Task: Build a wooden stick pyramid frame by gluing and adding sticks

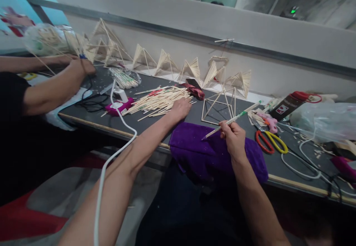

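Evidently the stick pile (160, 100) lies beyond and left of the purple cloth (191, 142), nearer the left hand (181, 108), which touches it, its grip impossible to tell; over the cloth, the right hand (234, 137) pinches a wrapped stick (241, 114) slanting away rightward.

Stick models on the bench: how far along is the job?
Several fanned models by the back panel look finished. The right hand holds a green-marked stick; the left hand touches loose sticks. Seemingly left: the open frame, lacking fanned sides, and that unassembled pile.
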Action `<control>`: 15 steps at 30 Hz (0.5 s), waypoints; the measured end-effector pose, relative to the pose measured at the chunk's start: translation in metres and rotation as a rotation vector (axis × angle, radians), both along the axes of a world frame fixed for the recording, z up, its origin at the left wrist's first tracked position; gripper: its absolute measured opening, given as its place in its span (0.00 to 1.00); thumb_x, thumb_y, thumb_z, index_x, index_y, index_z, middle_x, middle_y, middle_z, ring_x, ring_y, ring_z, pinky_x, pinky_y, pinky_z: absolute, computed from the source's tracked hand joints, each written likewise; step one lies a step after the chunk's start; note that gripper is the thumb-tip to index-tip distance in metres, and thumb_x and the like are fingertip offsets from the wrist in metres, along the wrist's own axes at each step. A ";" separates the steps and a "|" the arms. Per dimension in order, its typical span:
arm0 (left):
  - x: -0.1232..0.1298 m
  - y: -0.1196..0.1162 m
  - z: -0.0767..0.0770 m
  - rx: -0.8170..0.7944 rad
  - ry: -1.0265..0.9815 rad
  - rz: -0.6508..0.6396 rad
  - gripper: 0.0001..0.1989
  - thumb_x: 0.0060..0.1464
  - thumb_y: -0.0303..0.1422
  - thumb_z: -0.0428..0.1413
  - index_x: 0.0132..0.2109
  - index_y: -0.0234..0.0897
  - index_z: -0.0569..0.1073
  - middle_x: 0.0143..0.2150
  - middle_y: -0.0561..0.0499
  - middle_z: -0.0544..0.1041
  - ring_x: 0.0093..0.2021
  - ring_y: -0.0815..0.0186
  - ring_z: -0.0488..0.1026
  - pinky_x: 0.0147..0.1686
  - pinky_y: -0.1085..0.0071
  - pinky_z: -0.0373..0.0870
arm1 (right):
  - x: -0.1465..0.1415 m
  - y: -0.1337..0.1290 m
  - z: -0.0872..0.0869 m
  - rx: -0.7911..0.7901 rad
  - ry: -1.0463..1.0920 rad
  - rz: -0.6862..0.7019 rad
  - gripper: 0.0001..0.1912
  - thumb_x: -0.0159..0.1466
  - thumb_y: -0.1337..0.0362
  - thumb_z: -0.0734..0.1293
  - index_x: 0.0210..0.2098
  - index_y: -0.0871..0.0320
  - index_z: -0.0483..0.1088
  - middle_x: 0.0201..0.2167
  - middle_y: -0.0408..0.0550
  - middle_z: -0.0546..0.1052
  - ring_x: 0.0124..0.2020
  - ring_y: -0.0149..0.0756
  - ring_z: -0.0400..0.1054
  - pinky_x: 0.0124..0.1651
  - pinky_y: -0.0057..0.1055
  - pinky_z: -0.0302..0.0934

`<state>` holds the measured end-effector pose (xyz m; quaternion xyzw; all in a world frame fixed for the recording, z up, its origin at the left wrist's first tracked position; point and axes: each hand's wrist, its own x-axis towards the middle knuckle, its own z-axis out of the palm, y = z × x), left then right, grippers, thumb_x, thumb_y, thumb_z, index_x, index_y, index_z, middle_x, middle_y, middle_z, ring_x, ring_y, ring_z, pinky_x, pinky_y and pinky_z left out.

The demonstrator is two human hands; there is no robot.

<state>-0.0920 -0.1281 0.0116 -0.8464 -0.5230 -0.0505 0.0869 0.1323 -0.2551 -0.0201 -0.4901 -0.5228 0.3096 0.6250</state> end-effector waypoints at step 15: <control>-0.102 0.059 0.014 0.037 -0.273 0.507 0.24 0.64 0.29 0.42 0.60 0.36 0.75 0.60 0.37 0.74 0.58 0.49 0.71 0.52 0.58 0.68 | -0.004 -0.006 0.000 -0.045 -0.091 0.037 0.15 0.62 0.52 0.72 0.34 0.59 0.77 0.16 0.37 0.68 0.20 0.26 0.60 0.28 0.27 0.53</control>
